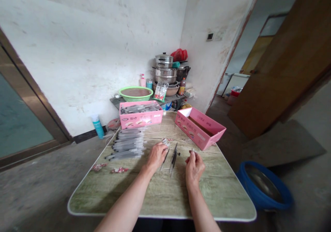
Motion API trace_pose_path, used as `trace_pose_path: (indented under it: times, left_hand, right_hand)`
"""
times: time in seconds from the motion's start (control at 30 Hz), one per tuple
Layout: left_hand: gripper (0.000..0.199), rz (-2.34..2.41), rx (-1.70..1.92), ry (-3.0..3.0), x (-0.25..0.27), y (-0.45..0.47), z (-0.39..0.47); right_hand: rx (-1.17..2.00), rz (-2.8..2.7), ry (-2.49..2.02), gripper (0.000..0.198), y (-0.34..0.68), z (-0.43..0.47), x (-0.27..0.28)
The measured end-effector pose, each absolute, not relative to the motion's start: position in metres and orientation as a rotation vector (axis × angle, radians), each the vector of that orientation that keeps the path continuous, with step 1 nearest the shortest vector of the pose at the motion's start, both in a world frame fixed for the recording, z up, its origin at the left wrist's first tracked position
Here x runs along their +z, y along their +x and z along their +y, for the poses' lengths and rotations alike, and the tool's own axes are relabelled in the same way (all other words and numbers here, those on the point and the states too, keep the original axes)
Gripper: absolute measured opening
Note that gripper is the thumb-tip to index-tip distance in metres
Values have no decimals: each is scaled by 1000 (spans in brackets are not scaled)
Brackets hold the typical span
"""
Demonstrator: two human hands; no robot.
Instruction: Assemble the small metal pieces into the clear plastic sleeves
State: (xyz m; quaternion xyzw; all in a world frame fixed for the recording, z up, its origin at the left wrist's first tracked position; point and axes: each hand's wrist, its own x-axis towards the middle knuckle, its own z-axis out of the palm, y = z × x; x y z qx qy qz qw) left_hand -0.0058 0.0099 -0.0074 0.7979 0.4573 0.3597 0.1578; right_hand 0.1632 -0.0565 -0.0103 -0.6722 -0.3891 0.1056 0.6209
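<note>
My left hand (156, 156) is closed, its fingers pinched on a slim dark pen (164, 160) that slants down toward me. Pale translucent ends show just past its fingertips; what they belong to is unclear. To the right, my right hand (195, 166) is closed too, thumb against fingers, with something tiny at the tips that I cannot make out. Between the hands lie a few loose dark pens (174, 159) and a small black piece (179, 153). Left of my left hand, many clear-barrelled pens (129, 144) are stacked in a pile.
A pink box (141, 119) full of pens stands at the table's back left. Another pink box (199, 125) sits at the back right. Behind are a green basin (136, 93) and stacked pots (165, 74). A blue tub (263, 187) stands right of the table (165, 197).
</note>
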Motion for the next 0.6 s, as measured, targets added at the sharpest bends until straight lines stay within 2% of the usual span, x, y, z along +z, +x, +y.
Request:
trace_pose_path:
  times: [0.13, 0.4, 0.6]
  left_hand:
    - [6, 1424, 891, 2292, -4, -3, 0]
    - [13, 1691, 613, 2308, -1, 6, -8]
    - [12, 1614, 701, 2292, -7, 8, -4]
  right_hand:
    - [238, -868, -1555, 45, 165, -55, -11]
    - [117, -1372, -1710, 42, 150, -57, -13]
    - [-122, -1288, -2040, 32, 165, -56, -12]
